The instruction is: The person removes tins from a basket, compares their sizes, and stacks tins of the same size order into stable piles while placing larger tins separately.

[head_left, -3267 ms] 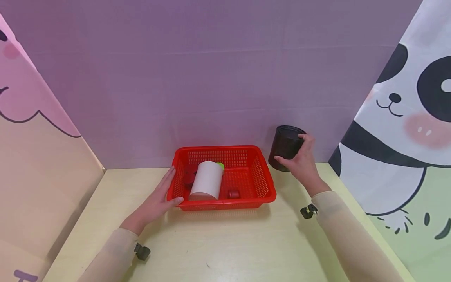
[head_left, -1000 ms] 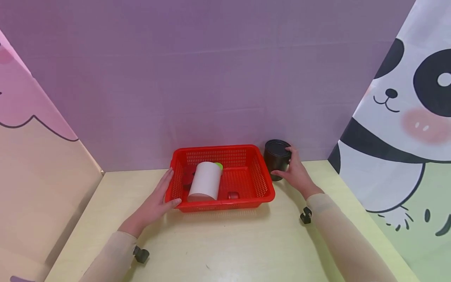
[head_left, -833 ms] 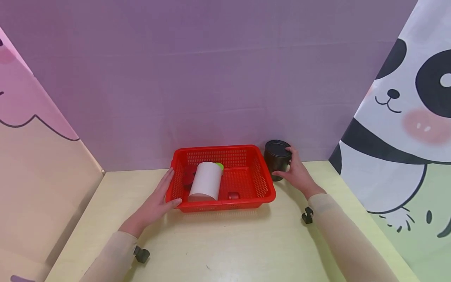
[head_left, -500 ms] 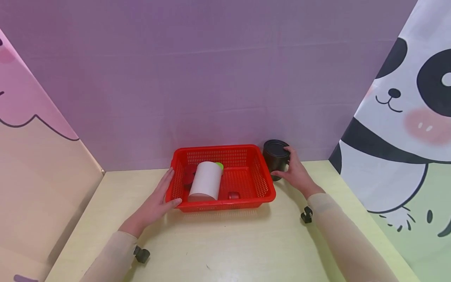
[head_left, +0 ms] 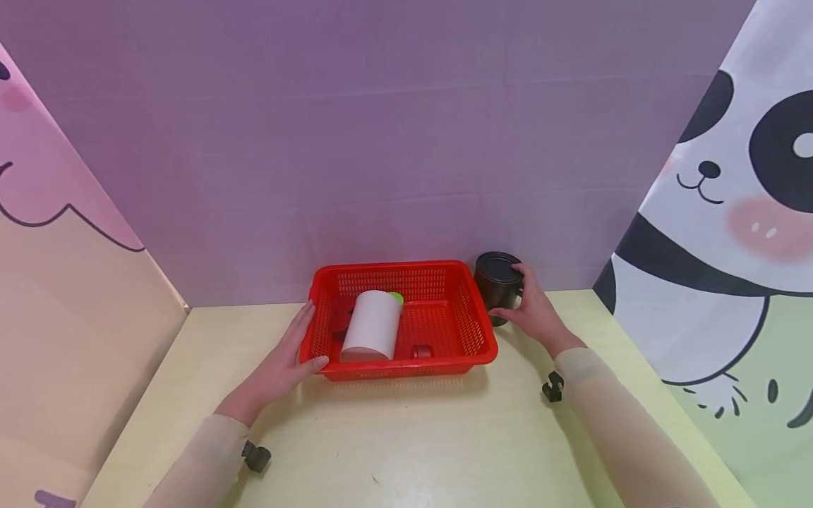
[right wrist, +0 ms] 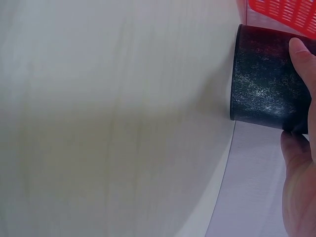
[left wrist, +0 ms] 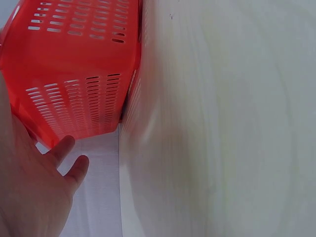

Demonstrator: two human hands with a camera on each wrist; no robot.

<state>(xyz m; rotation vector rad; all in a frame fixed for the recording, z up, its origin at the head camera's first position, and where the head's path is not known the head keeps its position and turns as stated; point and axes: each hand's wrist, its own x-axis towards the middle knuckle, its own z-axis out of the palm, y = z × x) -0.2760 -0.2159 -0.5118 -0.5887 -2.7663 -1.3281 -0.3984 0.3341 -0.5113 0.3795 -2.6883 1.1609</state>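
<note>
Over the last few seconds, the black can (head_left: 495,288) has come in from farther right. It was tilted in the person's right hand (head_left: 536,310); now it is upright at the back of the table (head_left: 394,437), near the purple wall (head_left: 394,141) and just beside the right end of the red basket (head_left: 437,321). I can't tell whether can and basket touch. The left hand (head_left: 279,363) has stayed where it was, at the basket's left end.

The can's long axis runs up and down, its flat round top facing the ceiling. The right hand's fingers curl round its right side with the thumb on the near side, so the can is held. The left hand's fingers are wide, laid straight along the outside of the basket, with the thumb on the near left corner of the rim.

The basket's long side runs left to right. Inside, a white cylinder (head_left: 371,324) slants, one end towards the person, the other away and a little right. A bright green piece (head_left: 396,298) peeks out behind it, a dark red thing (head_left: 341,316) sits left of it, partly hidden, and a small red piece (head_left: 422,351) lies by the near wall.
</note>
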